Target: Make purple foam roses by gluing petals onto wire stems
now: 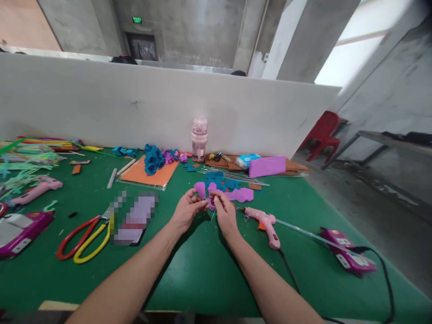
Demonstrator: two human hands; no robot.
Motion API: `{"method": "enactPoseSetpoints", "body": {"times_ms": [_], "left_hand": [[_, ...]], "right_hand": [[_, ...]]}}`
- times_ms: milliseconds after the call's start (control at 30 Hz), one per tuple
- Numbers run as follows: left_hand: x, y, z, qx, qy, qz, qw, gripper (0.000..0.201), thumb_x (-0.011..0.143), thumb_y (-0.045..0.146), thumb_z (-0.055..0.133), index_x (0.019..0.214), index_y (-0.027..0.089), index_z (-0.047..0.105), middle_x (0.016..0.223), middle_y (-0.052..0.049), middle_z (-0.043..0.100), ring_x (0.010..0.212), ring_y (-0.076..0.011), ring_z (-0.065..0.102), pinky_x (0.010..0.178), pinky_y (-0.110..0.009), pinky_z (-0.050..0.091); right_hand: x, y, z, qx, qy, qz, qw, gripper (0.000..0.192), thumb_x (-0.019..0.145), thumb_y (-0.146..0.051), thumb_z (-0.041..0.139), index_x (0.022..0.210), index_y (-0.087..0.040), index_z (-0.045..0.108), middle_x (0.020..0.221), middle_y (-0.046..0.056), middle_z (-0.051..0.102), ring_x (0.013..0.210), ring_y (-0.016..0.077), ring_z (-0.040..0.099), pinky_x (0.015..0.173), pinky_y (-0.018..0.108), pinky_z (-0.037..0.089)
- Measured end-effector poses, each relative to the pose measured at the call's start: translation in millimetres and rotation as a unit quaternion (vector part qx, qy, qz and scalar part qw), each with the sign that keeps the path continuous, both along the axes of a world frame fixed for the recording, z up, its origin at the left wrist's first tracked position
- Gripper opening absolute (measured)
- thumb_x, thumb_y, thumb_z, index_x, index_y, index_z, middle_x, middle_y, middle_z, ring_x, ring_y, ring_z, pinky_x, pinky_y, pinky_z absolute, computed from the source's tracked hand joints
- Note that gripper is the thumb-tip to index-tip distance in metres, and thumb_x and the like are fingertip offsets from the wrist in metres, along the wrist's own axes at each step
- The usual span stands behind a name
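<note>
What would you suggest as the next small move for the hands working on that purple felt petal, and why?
Probably press the purple felt petal closer around the thin wire stem: both the left hand and right hand pinch the piece together, and the pink glue gun lies set down beside them.

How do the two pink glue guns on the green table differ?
The near glue gun lies right of the right hand, a clear stick jutting from its back. The far glue gun lies at the left edge among green strips, farther from the left hand. Both are pink, lying flat.
</note>
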State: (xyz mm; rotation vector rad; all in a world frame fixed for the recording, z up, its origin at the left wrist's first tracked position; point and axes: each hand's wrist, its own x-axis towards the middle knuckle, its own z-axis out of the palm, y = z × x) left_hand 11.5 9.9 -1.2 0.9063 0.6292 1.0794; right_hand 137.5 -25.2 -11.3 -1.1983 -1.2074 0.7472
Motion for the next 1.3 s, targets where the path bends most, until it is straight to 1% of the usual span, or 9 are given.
{"method": "enactPoseSetpoints", "body": {"times_ms": [100,200,300,500,633,900,1000,1167,1300], "left_hand": [[1.3,0.5,-1.6,-0.005,0.002,-0.001,1.000,0.043,0.060,0.014,0.075,0.096,0.017,0.051,0.062,0.005,0.059,0.059,-0.0100,0.061,0.061,-0.023,0.047],[2.1,0.2,-1.2,-0.009,0.010,0.005,1.000,0.044,0.059,0.014,0.076,0.096,0.017,0.051,0.062,0.005,0.061,0.060,-0.0107,0.062,0.061,-0.022,0.047],[2.4,-0.2,-0.5,-0.012,0.014,0.007,1.000,0.046,0.058,0.015,0.077,0.097,0.017,0.052,0.065,0.003,0.063,0.062,-0.0112,0.063,0.062,-0.022,0.047],[1.4,0.9,-2.1,-0.014,0.009,0.009,1.000,0.046,0.057,0.015,0.077,0.095,0.017,0.052,0.067,0.002,0.065,0.062,-0.0105,0.063,0.065,-0.022,0.048],[0.6,1.5,-3.1,-0.008,0.010,0.008,1.000,0.045,0.057,0.016,0.077,0.095,0.017,0.054,0.064,0.003,0.064,0.059,-0.0102,0.062,0.064,-0.022,0.048],[0.2,1.8,-3.3,-0.008,0.009,0.011,1.000,0.045,0.057,0.016,0.078,0.094,0.017,0.054,0.060,0.004,0.062,0.058,-0.0102,0.061,0.063,-0.023,0.049],[0.1,2.6,-4.1,-0.009,0.008,0.017,1.000,0.044,0.056,0.016,0.078,0.093,0.017,0.055,0.060,0.004,0.061,0.058,-0.0099,0.061,0.064,-0.023,0.049],[0.0,2.6,-3.4,-0.009,0.011,0.024,1.000,0.043,0.054,0.017,0.079,0.091,0.017,0.056,0.059,0.005,0.060,0.058,-0.0095,0.060,0.065,-0.023,0.049],[0.1,2.2,-0.9,-0.014,0.016,0.036,0.999,0.042,0.052,0.015,0.079,0.088,0.017,0.057,0.058,0.005,0.060,0.056,-0.0086,0.059,0.062,-0.021,0.048]], "right_hand": [[-2.0,2.5,1.4,-0.016,0.068,0.022,0.997,0.026,0.082,-0.032,0.047,0.098,-0.019,0.062,0.098,0.006,0.064,0.089,0.0190,0.060,0.083,0.034,0.046],[-5.0,3.9,-0.2,-0.021,0.115,0.039,0.992,0.027,0.079,-0.030,0.050,0.099,-0.019,0.063,0.100,0.006,0.065,0.093,0.0198,0.060,0.084,0.034,0.047],[-5.6,4.5,-2.2,-0.025,0.134,0.045,0.990,0.028,0.076,-0.027,0.050,0.099,-0.018,0.064,0.099,0.006,0.065,0.094,0.0203,0.060,0.083,0.034,0.048],[-6.8,4.0,-0.5,-0.022,0.137,0.048,0.989,0.026,0.074,-0.025,0.051,0.095,-0.019,0.066,0.091,0.005,0.068,0.088,0.0202,0.062,0.078,0.033,0.050],[-9.0,3.3,-1.1,-0.010,0.108,0.041,0.993,0.024,0.074,-0.024,0.051,0.093,-0.020,0.067,0.091,0.004,0.068,0.084,0.0190,0.063,0.077,0.032,0.051],[-8.3,1.5,-1.2,0.007,0.065,0.036,0.997,0.025,0.078,-0.024,0.048,0.095,-0.020,0.066,0.091,0.005,0.067,0.080,0.0177,0.062,0.075,0.031,0.050],[-8.7,0.3,0.3,0.012,0.041,0.029,0.999,0.025,0.079,-0.024,0.048,0.096,-0.020,0.066,0.092,0.005,0.067,0.082,0.0180,0.062,0.076,0.031,0.050],[-9.6,-4.0,4.4,0.043,-0.045,0.008,0.998,0.027,0.082,-0.022,0.046,0.100,-0.021,0.066,0.098,0.006,0.067,0.089,0.0193,0.061,0.081,0.032,0.048],[-10.5,-7.7,7.6,0.091,-0.147,-0.003,0.985,0.030,0.083,-0.020,0.044,0.105,-0.022,0.064,0.103,0.008,0.065,0.096,0.0209,0.059,0.087,0.036,0.045]]}}
